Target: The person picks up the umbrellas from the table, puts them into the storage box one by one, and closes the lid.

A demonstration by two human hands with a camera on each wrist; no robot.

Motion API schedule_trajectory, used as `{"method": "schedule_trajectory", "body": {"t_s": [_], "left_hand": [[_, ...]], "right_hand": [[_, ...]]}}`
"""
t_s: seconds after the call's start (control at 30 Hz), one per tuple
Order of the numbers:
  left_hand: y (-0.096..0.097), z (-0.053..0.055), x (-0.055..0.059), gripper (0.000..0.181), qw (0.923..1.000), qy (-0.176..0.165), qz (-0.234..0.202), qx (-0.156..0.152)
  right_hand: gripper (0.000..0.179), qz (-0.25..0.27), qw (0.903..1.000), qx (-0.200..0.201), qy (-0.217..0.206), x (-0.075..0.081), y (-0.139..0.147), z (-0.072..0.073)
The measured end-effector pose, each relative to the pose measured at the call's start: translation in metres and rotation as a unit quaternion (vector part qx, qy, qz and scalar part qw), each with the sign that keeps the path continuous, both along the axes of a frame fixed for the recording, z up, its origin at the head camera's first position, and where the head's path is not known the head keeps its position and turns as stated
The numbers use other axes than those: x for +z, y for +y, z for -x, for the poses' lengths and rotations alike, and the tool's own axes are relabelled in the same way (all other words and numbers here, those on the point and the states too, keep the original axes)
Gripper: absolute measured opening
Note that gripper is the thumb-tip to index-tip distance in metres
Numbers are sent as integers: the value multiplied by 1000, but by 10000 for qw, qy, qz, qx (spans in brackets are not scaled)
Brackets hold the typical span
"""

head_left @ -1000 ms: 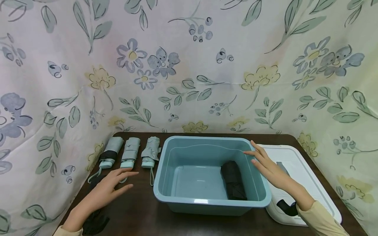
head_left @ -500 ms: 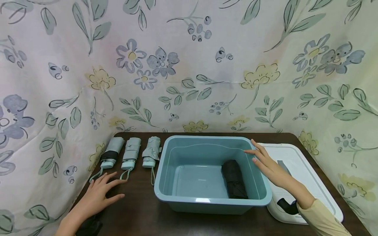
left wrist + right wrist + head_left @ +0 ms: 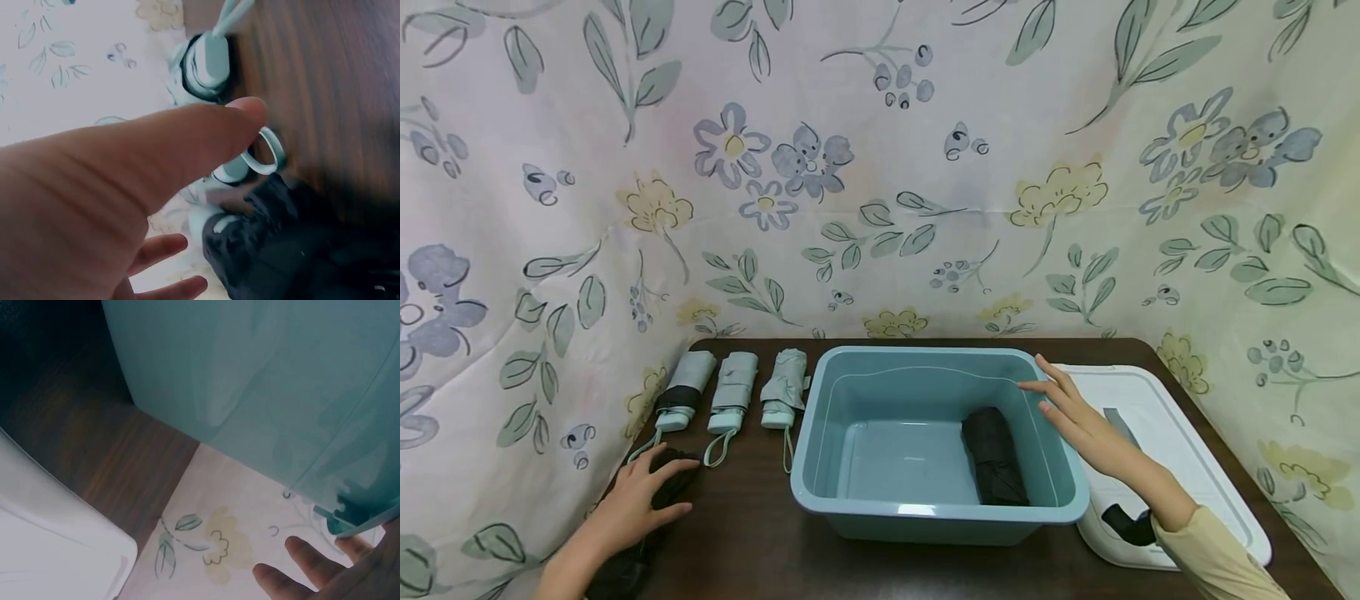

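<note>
My left hand [image 3: 632, 512] reaches over a black crumpled fabric bundle [image 3: 617, 575] at the table's front left, fingers spread; black cloth shows between thumb and forefinger. In the left wrist view the thumb stands apart from the bundle [image 3: 269, 244]. Three folded pale blue-green umbrellas [image 3: 683, 390], [image 3: 733, 390], [image 3: 784, 387] lie in a row beyond it, their wrist loops toward me. My right hand [image 3: 1093, 429] rests at the right rim of a blue plastic bin [image 3: 925, 529], fingers extended. Inside the bin, toward its right wall, lies a black rolled fabric bundle [image 3: 994, 458].
A white lid [image 3: 1202, 483] with a grey tab and a black piece lies right of the bin, partly under the right forearm. A floral curtain [image 3: 880, 167] hangs behind and along both sides of the dark wooden table [image 3: 737, 542].
My left hand has moved left and toward me, away from the umbrellas' loops and over the black bundle, which now shows further forward beneath it. The right hand has stayed at the rim.
</note>
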State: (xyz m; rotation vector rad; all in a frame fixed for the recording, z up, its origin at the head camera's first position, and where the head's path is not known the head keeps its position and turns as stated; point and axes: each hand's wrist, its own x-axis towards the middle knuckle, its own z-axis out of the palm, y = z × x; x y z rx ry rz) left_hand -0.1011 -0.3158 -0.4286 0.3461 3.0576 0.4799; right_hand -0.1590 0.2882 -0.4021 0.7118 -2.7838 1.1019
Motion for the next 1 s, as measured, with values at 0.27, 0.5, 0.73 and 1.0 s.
{"method": "schedule_trajectory", "body": {"t_s": [0.27,0.5,0.73,1.0], "left_hand": [[-12,1,-7,64,9998,-3,150,128],[-20,1,-12,69,9986,-161,384,329],[-24,3,-19,71,9974,-295,493,424],[-21,6,-29,66,9952,32,856,468]], "right_hand": [[35,26,10000,35,20,1,0,-1],[35,62,10000,16,-10,1,-1,-1],[35,66,10000,29,9,-1,0,0],[36,120,9999,28,-73,0,-1,0]]}}
